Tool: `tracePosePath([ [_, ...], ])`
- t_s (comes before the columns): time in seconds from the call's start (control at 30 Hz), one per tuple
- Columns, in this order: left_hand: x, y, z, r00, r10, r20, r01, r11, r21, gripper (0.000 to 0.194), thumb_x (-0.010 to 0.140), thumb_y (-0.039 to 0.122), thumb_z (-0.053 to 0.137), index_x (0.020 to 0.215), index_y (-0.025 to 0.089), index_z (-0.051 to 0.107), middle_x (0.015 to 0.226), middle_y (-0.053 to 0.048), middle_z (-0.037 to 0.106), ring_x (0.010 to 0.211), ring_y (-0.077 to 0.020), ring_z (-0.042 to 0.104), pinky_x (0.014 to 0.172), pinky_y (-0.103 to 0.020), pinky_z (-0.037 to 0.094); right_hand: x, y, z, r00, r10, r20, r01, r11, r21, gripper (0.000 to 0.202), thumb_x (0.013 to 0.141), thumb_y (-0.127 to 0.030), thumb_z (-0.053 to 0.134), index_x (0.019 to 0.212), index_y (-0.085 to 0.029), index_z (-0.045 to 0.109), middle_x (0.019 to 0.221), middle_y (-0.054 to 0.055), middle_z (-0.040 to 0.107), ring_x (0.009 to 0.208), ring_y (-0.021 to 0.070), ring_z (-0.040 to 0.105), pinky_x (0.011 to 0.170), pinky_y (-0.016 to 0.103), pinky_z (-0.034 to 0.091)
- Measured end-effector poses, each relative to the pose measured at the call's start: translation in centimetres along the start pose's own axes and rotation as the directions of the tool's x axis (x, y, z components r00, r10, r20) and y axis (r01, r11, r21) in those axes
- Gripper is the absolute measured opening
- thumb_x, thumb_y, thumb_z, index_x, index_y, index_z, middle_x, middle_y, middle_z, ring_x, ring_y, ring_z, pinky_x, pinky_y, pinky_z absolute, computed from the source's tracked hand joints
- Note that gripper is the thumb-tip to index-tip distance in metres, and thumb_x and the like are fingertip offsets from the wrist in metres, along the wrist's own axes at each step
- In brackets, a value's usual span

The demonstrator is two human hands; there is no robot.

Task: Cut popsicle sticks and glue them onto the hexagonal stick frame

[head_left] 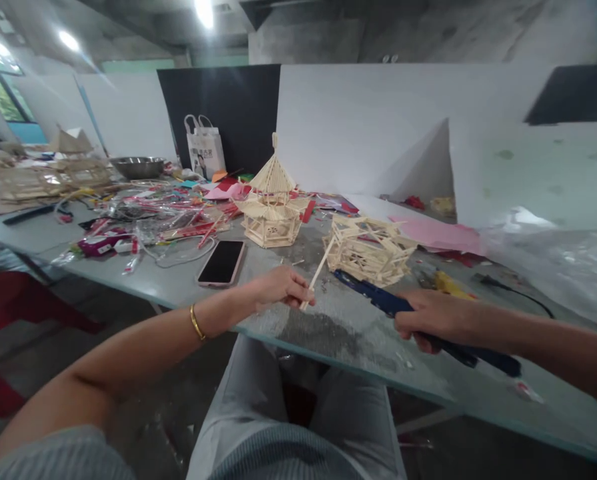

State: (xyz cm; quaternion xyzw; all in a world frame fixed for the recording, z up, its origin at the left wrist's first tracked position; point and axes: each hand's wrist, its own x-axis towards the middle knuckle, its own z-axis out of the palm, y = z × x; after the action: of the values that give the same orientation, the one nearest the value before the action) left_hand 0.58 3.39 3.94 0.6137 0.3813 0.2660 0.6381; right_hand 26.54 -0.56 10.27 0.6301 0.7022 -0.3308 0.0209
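Between the fingertips of my left hand (289, 288) is the lower end of a thin pale wooden stick (322, 268), tilted up and to the right. My right hand (431, 319) is wrapped round the handles of a dark blue cutting tool (378, 296), perhaps pruning shears, whose tip points left toward the stick but stands apart from it. Just behind the tool sits a lattice frame of wooden sticks (371, 250). Farther back, left of the frame, a pagoda model (272, 200) of the same sticks stands upright.
A phone (222, 263) lies left of my left hand. Plastic wrappers (153, 210) and cords clutter the table's left side. A yellow tool (451, 285), partly hidden, lies behind my right wrist, near a black cable (516, 291). The table edge (338, 368) runs before my lap.
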Motion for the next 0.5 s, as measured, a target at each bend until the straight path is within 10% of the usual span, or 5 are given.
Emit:
tracePosePath([
  [0.5, 1.5, -1.2, -1.0, 0.997, -0.069, 0.039, 0.067, 0.997, 0.038, 0.010, 0.057, 0.022, 0.067, 0.055, 0.013, 0.068, 0.045, 0.002, 0.054, 0.044, -0.0056, 0.044, 0.047, -0.018, 0.031, 2.1, -2.8, 3.0, 0.981, 0.088, 0.173, -0.081, 0.996, -0.045, 0.012, 0.067, -0.023, 0.046, 0.054, -0.020, 0.048, 0.046, 0.002, 0.054, 0.041, 0.0118, 0.049, 0.043, 0.024, 0.037],
])
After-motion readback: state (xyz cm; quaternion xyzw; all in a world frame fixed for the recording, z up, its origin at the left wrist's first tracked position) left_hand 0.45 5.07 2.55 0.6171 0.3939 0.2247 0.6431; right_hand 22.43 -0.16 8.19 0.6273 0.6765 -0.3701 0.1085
